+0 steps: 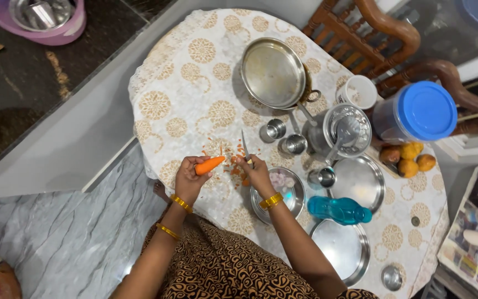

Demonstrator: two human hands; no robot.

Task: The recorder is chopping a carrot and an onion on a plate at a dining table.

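Orange carrot [210, 165] sits pinched in the left hand [189, 178] just above the table edge, long axis running roughly sideways with the thicker cut end aimed at the right hand [255, 173]. That hand is clenched round a small knife [245, 148], blade pointing up and away, just beside the carrot's end. From this one head view the carrot looks peeled, smooth and bright, with orange scraps [227, 155] scattered on the patterned tablecloth [195, 94] between both hands.

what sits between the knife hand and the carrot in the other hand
Nothing visible does. The right hand holds the knife beside the carrot gripped in the left hand, with only tablecloth and orange peelings in the gap.
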